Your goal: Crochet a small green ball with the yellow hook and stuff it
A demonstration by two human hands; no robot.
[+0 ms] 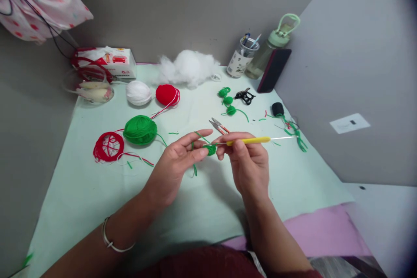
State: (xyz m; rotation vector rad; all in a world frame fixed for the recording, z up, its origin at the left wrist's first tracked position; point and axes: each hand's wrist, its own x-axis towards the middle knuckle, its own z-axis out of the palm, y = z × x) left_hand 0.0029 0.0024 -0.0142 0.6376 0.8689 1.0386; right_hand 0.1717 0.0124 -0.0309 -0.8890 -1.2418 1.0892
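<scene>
green crochet point(212, 150) pinched by the left hand point(174, 163)
the yellow hook point(256, 140) is clamped in the right hand point(250, 167), its tip against the crochet.

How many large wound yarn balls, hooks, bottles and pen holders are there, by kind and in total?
Large wound yarn balls: 3 (white ball, red ball, green ball; loose red coil not counted)
Yellow-handled hook, in the right hand: 1
Bottle: 1
Pen holder: 1
Total: 6
</scene>
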